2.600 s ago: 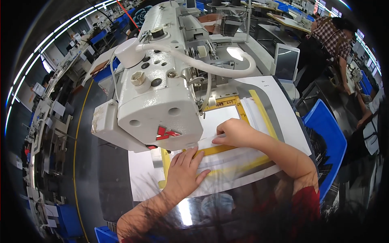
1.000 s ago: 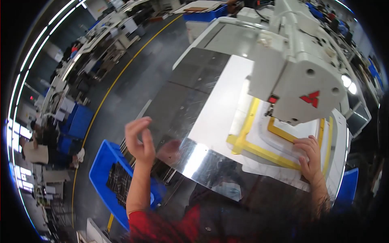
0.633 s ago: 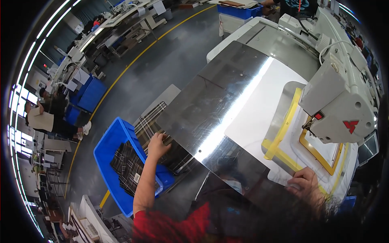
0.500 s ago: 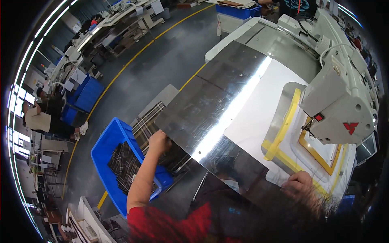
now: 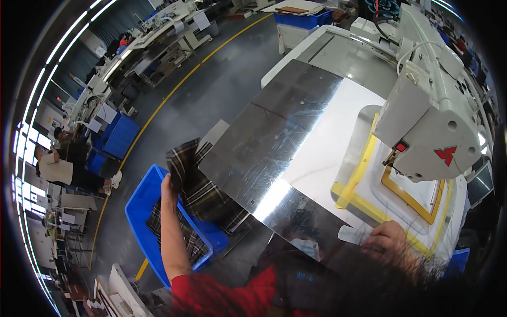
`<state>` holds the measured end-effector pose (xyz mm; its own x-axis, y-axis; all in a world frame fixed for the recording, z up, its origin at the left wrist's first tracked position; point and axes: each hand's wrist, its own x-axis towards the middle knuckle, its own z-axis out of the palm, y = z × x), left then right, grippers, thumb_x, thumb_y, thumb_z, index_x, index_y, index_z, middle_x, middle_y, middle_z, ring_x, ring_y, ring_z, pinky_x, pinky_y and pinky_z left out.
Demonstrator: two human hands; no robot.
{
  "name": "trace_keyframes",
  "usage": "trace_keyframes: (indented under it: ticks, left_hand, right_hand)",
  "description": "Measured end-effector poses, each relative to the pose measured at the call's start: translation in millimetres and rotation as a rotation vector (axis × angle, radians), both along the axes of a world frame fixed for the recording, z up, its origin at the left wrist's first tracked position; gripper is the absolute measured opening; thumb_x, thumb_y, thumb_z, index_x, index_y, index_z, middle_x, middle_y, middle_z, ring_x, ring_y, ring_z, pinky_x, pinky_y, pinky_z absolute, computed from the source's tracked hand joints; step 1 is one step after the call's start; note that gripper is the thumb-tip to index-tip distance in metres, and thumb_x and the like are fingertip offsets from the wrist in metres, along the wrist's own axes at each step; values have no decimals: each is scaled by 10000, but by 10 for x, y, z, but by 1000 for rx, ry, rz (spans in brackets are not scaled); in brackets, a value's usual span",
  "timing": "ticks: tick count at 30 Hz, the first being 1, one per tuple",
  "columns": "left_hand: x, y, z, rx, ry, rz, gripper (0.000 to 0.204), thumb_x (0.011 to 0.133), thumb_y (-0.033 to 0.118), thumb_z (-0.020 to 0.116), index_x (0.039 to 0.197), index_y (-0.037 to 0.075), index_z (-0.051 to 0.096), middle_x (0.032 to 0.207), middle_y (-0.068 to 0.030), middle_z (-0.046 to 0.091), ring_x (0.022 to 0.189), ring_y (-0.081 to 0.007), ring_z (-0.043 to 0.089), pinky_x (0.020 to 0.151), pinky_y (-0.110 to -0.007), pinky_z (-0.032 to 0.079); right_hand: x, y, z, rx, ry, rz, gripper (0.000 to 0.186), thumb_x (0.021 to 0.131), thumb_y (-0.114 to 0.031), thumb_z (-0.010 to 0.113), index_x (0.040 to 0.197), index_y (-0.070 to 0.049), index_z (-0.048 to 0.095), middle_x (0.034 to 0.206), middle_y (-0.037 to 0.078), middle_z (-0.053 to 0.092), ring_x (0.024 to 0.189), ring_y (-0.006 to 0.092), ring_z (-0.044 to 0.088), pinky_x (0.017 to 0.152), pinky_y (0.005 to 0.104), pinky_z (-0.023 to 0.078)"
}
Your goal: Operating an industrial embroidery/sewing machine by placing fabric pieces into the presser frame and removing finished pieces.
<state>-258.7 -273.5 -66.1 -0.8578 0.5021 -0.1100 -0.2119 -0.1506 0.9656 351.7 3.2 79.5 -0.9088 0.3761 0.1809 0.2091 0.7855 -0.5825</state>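
Observation:
My left hand (image 5: 169, 188) is raised over the edge of a blue plastic bin (image 5: 143, 196), closed on a dark plaid cloth piece (image 5: 203, 193). The cloth stands up beyond the fingers and drapes down beside a shiny metal sheet (image 5: 264, 132). More plaid cloth (image 5: 193, 240) lies inside the bin. My right hand (image 5: 388, 240) rests with curled fingers at the near edge of the white work surface, touching the end of a pale rounded tab (image 5: 353, 234). What those fingers grip is hidden. Just beyond it lies a clear template edged with yellow tape (image 5: 364, 203).
A white sewing machine head (image 5: 428, 127) overhangs a yellow frame (image 5: 412, 198) at the right. A second blue bin (image 5: 303, 20) stands at the back. Far left, a person (image 5: 58, 166) is beside other workbenches. A yellow line (image 5: 174, 92) curves across the grey floor.
My left hand has moved left and slightly up from the metal sheet's corner, lifting the plaid cloth. The right hand stays near the template's edge. The whole view has shifted slightly.

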Motion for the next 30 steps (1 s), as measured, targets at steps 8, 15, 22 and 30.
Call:
trace_keyframes:
  ticks: [8, 15, 22, 30]
  left_hand:
    - [727, 959, 1532, -120, 427, -194, 221, 816, 175, 609, 999, 51, 617, 879, 19, 604, 776, -88, 557, 700, -241, 433]
    - [2350, 2027, 1580, -361, 1038, -897, 91, 774, 69, 637, 853, 39, 603, 811, -52, 546, 774, -164, 562, 684, -287, 457]
    - [2523, 2785, 1583, -159, 1362, -989, 313, 751, 213, 754, 990, 64, 617, 1020, -104, 584, 982, -299, 581, 871, -386, 467]
    - [2356, 3669, 1696, -487, 824, -1639, 328, 761, 199, 777, 982, 9, 627, 841, -28, 645, 748, -124, 579, 726, -270, 470]
  right_hand:
    - [120, -83, 122, 75, 5, -8, 186, 679, -179, 788, 843, -173, 701, 819, -4, 596, 782, 222, 580, 710, 357, 426]
    - [-23, -67, -156, 119, 55, 87, 150, 773, -201, 736, 899, -151, 672, 855, 17, 596, 815, 221, 592, 687, 342, 454]
    - [46, -59, 51, -142, 92, 33, 201, 841, -247, 686, 988, -112, 659, 972, 71, 613, 877, 249, 606, 768, 364, 489]
    - [-680, 311, 181, 874, 180, 14, 279, 835, -168, 579, 1099, -85, 619, 1138, 69, 607, 1095, 246, 566, 961, 391, 434]
